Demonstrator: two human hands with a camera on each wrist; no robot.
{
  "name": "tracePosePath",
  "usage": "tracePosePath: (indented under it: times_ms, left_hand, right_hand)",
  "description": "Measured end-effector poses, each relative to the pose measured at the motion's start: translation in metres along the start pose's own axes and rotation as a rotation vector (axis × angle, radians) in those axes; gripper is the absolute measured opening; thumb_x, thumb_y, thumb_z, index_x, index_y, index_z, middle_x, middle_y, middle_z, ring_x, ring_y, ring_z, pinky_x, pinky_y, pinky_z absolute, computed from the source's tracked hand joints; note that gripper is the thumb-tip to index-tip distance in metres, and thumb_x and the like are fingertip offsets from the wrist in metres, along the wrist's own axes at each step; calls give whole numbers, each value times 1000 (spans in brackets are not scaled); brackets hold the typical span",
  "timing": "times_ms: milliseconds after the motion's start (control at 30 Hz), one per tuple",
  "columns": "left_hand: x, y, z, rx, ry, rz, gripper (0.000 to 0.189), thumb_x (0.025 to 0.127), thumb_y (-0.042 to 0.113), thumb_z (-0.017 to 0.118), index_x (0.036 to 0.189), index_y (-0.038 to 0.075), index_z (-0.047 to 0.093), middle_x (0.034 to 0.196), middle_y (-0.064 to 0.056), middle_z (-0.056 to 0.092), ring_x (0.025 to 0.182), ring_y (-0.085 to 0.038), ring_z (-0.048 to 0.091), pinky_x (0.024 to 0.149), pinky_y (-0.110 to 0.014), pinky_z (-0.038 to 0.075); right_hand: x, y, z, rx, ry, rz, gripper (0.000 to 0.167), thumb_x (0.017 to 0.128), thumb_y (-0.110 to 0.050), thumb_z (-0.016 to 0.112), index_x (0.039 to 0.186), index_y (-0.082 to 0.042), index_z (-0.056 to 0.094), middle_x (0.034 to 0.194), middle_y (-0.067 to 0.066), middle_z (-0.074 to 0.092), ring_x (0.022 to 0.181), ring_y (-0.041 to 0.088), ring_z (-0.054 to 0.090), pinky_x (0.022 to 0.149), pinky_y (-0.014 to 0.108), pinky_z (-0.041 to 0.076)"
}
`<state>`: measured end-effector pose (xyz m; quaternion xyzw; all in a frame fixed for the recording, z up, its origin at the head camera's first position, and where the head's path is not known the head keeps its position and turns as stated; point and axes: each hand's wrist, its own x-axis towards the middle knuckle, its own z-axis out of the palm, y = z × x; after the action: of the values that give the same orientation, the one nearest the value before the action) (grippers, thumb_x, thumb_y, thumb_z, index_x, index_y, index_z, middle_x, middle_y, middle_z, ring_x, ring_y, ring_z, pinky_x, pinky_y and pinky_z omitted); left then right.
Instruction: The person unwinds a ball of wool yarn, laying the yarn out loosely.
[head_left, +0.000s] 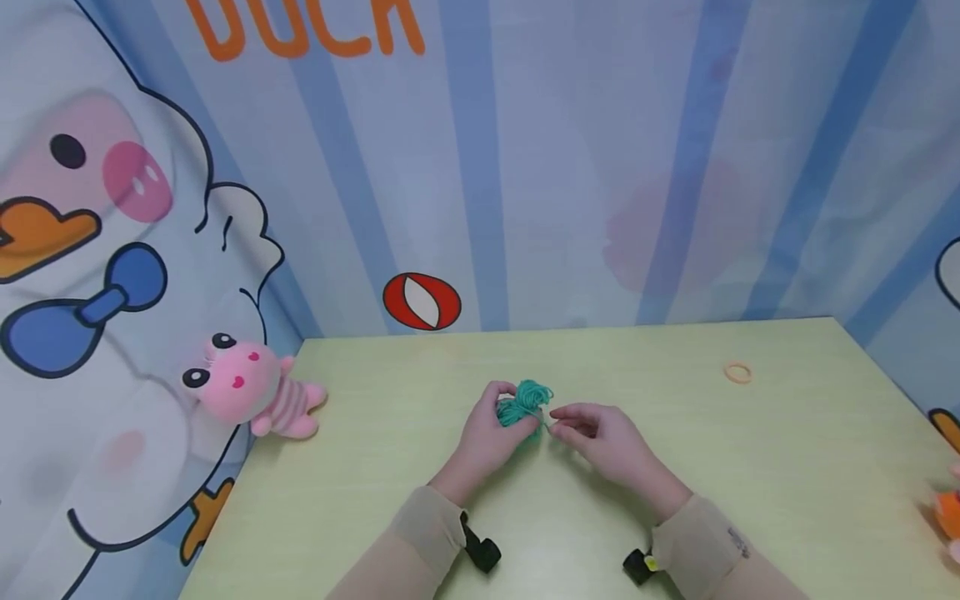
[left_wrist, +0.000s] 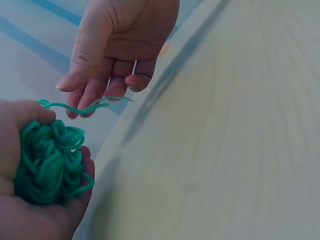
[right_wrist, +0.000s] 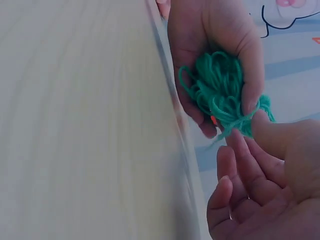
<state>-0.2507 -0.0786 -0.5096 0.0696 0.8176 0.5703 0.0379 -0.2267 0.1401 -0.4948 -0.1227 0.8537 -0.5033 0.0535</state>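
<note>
My left hand (head_left: 491, 429) grips a bundle of green yarn (head_left: 529, 397) above the table, fingers and thumb around it. In the left wrist view the looped yarn (left_wrist: 47, 162) fills the palm, and a loose strand (left_wrist: 82, 110) runs from under the thumb towards the other hand. My right hand (head_left: 600, 437) is just right of the bundle, its fingertips at that strand. From the right wrist view, the strand (right_wrist: 240, 121) passes by the right thumb and forefinger, whose tips stand slightly apart. The bundle's underside is hidden by the left palm.
On the table (head_left: 360, 500) a pink striped plush toy (head_left: 258, 387) lies at the left edge. A thin orange ring (head_left: 738, 372) lies at the back right. An orange and pink object (head_left: 948, 512) is cut off at the right border. A printed cloth (head_left: 570, 167) hangs behind the table.
</note>
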Motion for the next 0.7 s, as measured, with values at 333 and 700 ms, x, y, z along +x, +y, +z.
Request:
tracePosePath:
  times_ms: [333,700]
  left_hand:
    - [1,-5,7,2,-55,39,73,96,33,81,162,27,51,140,-8,69,128,-26,64,114,-57,52]
    - [-3,-4,3,-185,-100,23,42,104,26,78,139,21,57,138,-3,70,126,-20,63,116,-46,52]
  right_hand:
    - [-1,7,8,-17,2,-8,25,102,-23,81,121,-8,82,107,4,84,89,9,73,78,21,58]
    - [-2,11,2,-24,79,2,17,106,-21,76,116,-11,83,104,3,82,85,12,67,74,23,56]
